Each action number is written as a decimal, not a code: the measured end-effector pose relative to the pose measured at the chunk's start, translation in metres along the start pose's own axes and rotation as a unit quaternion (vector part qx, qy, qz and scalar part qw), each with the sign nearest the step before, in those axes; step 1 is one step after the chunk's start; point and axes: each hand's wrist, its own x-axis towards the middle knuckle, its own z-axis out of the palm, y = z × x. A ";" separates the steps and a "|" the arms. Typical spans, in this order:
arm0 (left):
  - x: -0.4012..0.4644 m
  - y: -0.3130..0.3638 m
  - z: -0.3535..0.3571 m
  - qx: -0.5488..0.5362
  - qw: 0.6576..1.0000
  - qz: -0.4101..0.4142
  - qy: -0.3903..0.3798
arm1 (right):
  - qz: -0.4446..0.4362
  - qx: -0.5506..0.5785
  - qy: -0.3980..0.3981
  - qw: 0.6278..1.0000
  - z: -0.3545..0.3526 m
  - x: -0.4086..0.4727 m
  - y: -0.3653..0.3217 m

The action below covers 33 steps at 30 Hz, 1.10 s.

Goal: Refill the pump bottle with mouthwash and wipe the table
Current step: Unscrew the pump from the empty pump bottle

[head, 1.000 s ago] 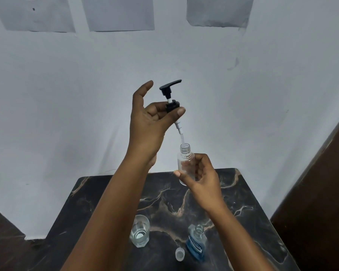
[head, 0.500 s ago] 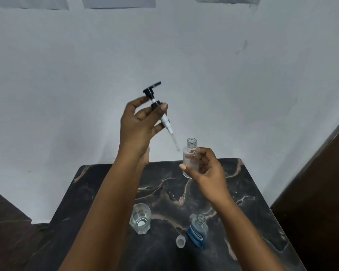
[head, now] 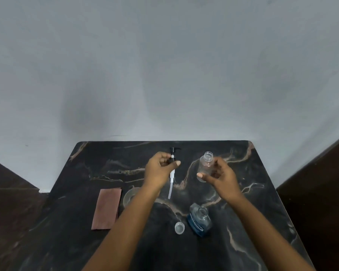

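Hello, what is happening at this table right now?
A person has taken a pump bottle apart. The left hand holds the black pump head with its tube hanging down; the right hand holds the empty clear bottle. The blue mouthwash bottle stands uncapped on the table, its cap beside it.

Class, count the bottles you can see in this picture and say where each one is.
2. The clear pump bottle is held in the right hand; the mouthwash bottle stands uncapped on the table beneath that arm. None seems hidden.

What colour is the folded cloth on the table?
The cloth is reddish brown, seen in the head view.
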 end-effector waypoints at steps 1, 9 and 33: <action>0.005 -0.014 0.005 0.026 1.000 -0.007 -0.005 | 0.012 -0.003 -0.016 1.000 0.001 0.002 0.012; 0.026 -0.104 0.030 0.142 0.983 -0.107 -0.034 | 0.063 -0.039 -0.105 0.992 0.021 0.015 0.084; 0.011 -0.152 0.031 0.211 0.968 -0.134 0.000 | 0.058 -0.046 -0.158 0.985 0.041 0.008 0.123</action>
